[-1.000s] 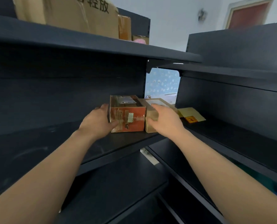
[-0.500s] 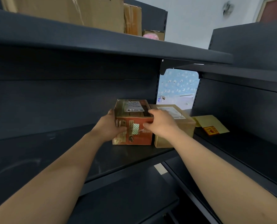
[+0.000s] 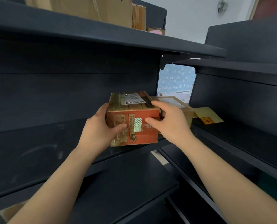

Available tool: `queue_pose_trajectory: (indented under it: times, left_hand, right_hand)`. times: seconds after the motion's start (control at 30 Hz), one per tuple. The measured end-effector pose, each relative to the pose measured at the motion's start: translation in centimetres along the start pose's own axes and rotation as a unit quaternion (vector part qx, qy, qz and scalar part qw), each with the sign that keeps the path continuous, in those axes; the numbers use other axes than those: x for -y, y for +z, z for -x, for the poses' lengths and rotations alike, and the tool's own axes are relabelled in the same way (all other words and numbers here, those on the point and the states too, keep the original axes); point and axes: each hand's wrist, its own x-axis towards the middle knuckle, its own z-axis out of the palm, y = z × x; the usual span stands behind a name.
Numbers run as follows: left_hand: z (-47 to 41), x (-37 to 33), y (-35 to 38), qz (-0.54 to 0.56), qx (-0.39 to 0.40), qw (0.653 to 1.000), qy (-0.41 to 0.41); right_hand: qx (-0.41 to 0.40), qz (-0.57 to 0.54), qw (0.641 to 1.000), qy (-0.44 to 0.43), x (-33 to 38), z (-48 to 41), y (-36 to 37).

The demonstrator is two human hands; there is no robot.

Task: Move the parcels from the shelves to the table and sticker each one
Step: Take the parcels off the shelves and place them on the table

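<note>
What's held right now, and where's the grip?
The orange box, in both hands: left hand on its left side, right hand on its right side and top edge.

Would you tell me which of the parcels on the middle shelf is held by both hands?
The orange-fronted box, gripped by the left hand and right hand; the plain brown box behind it goes unheld.

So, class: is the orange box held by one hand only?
No, the left hand and right hand both grip the orange box.
</note>
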Motion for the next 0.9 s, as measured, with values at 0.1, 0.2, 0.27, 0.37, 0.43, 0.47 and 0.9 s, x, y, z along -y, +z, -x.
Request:
queue_pose_trajectory:
  times: [0.1, 0.2, 0.27, 0.37, 0.43, 0.47, 0.9]
  left_hand:
    - [2.6, -0.8, -1.7, 0.023, -0.019, 0.999, 0.024]
    - [5.3, -1.3, -3.4, 0.050, -0.024, 0.997, 0.050]
    - [7.3, -1.4, -4.7, 0.079, -0.005, 0.994, 0.069]
    - [10.2, -1.5, -6.5, 0.118, 0.038, 0.987, 0.101]
    - [12.2, -1.7, -7.3, 0.140, 0.082, 0.979, 0.125]
    - [13.3, -1.9, -7.6, 0.149, 0.103, 0.974, 0.134]
    - [29.7, -8.9, -7.7, 0.243, 0.335, 0.880, 0.233]
  right_hand:
    - [-0.030, -0.005, 1.000, 0.003, 1.7, 3.4, -1.0]
    - [-0.063, -0.032, 0.997, 0.017, 3.8, 7.2, -1.7]
    - [-0.089, -0.039, 0.995, 0.032, 5.3, 10.2, -2.0]
    - [-0.126, -0.039, 0.989, 0.069, 7.7, 15.2, -2.5]
    - [-0.155, -0.020, 0.983, 0.094, 9.3, 18.8, -2.8]
    - [-0.169, -0.006, 0.980, 0.109, 10.1, 20.7, -3.0]
    - [-0.307, 0.163, 0.885, 0.308, 19.7, 44.8, -9.1]
